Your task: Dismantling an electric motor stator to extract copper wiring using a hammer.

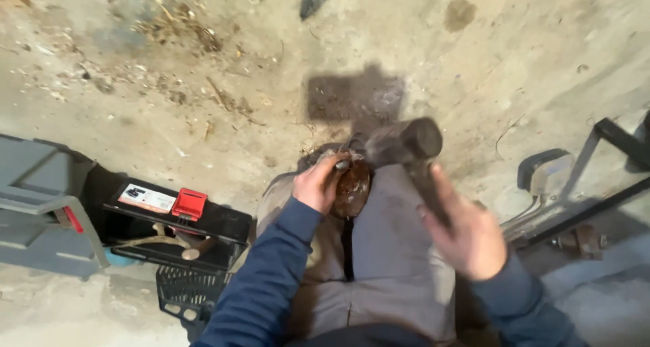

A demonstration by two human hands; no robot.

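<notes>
A seated person's left hand clasps a rusty brown metal part on their knees, while the right hand grips a blurred hammer mid-strike; the blow needs careful aim clear of fingers.

Right hand: smeared by motion blur — finger outlines cannot be made out.
Hammer: head blurred, handle partly covered.
Rusty brown part: largely hidden by the left hand — shape unclear.
Grey case: cut off at the left edge.
</notes>
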